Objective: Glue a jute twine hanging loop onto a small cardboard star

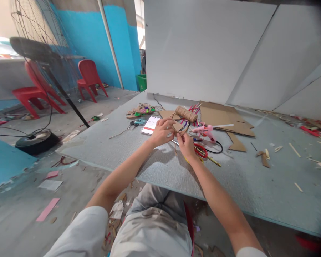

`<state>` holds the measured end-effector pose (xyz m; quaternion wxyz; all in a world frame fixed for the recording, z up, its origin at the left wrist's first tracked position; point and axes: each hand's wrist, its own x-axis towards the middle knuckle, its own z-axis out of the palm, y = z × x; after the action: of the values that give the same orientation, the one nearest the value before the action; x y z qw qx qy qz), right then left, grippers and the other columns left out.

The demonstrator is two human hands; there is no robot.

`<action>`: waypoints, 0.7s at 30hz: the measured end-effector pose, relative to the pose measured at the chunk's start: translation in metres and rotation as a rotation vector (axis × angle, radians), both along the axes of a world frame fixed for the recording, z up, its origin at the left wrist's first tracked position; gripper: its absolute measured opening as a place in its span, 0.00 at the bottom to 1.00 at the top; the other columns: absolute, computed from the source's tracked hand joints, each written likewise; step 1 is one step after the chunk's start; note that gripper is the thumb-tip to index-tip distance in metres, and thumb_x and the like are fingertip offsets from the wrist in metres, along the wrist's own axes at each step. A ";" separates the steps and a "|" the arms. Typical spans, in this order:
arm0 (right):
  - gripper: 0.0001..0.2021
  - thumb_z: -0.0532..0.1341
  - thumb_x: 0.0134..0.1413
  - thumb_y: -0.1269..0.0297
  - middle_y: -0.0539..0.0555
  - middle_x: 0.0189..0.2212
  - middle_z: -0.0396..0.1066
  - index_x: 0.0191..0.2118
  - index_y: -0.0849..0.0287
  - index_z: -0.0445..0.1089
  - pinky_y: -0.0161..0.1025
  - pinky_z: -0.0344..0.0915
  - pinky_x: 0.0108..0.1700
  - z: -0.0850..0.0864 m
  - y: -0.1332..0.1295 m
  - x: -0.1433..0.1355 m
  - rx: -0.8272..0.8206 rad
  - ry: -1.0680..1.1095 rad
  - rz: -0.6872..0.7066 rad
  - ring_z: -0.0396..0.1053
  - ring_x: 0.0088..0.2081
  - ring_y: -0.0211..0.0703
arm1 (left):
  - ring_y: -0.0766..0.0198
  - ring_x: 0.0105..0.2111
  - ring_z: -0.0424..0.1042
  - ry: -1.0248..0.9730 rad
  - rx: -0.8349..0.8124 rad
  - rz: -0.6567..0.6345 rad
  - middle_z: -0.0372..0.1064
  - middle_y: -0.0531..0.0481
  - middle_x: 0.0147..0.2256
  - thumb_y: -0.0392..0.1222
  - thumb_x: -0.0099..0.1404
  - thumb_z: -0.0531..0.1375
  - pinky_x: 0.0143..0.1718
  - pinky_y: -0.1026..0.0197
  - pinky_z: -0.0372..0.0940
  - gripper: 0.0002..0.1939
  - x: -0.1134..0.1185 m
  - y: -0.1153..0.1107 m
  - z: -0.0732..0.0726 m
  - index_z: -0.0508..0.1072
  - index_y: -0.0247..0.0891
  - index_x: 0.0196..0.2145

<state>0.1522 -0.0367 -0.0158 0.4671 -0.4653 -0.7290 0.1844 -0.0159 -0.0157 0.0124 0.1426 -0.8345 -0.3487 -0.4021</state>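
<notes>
Over the table, my left hand [162, 132] is closed with its fingers curled toward my right hand [186, 144]. Both hands meet at a thin strand of brown twine [176, 149], whose end hangs below the fingertips. Fingers partly hide what is pinched, and whether a small cardboard piece is there too I cannot tell. Just behind lies a spool of twine [186, 113]. To the left, beside my left hand, rests a phone [150, 125] with a lit screen. Red-handled scissors [200, 150] and a pink glue gun [205, 132] lie right of my right hand.
Cardboard sheets [219, 116] lie at the back right, and wood and card scraps [264, 159] spread on the right. Pliers [135, 124] and a decorated cardboard piece [140, 110] sit left. A white panel [203, 50] stands behind the table. Red chairs [91, 76] and a fan stand beyond.
</notes>
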 end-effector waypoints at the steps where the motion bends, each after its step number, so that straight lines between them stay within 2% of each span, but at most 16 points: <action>1: 0.15 0.55 0.60 0.58 0.56 0.46 0.66 0.48 0.61 0.64 0.45 0.67 0.44 0.000 0.000 0.000 -0.005 0.001 -0.002 0.67 0.43 0.41 | 0.51 0.55 0.57 0.002 -0.002 -0.003 0.66 0.47 0.48 0.39 0.58 0.60 0.55 0.46 0.54 0.02 0.000 0.000 0.000 0.73 0.41 0.30; 7: 0.15 0.55 0.60 0.58 0.56 0.47 0.65 0.49 0.60 0.64 0.45 0.67 0.45 -0.002 0.004 0.002 -0.043 0.053 -0.040 0.67 0.44 0.42 | 0.57 0.48 0.65 0.000 -0.028 -0.029 0.64 0.44 0.49 0.45 0.67 0.55 0.49 0.48 0.63 0.14 0.001 0.004 -0.001 0.68 0.36 0.47; 10: 0.15 0.55 0.60 0.58 0.56 0.47 0.65 0.49 0.61 0.64 0.46 0.67 0.45 -0.003 0.007 0.005 -0.083 0.107 -0.062 0.67 0.44 0.42 | 0.59 0.46 0.67 -0.067 -0.037 -0.003 0.64 0.44 0.49 0.45 0.67 0.55 0.46 0.50 0.65 0.14 -0.004 0.007 0.002 0.67 0.36 0.48; 16: 0.16 0.56 0.59 0.58 0.56 0.46 0.66 0.49 0.62 0.64 0.45 0.67 0.44 -0.005 0.016 0.006 -0.201 0.261 -0.053 0.67 0.43 0.42 | 0.58 0.46 0.67 -0.290 -0.036 0.151 0.63 0.44 0.50 0.44 0.67 0.55 0.46 0.49 0.66 0.16 -0.024 0.019 0.002 0.65 0.36 0.50; 21: 0.16 0.56 0.59 0.58 0.56 0.46 0.66 0.50 0.62 0.63 0.45 0.68 0.43 -0.008 0.020 0.003 -0.289 0.343 -0.031 0.67 0.43 0.42 | 0.60 0.43 0.69 -0.271 -0.134 0.154 0.65 0.44 0.47 0.44 0.67 0.55 0.43 0.52 0.67 0.15 -0.031 0.026 -0.003 0.66 0.36 0.49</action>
<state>0.1556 -0.0167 -0.0235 0.5156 -0.5002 -0.5977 0.3560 -0.0468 0.0098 0.0094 0.0686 -0.7511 -0.4534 -0.4748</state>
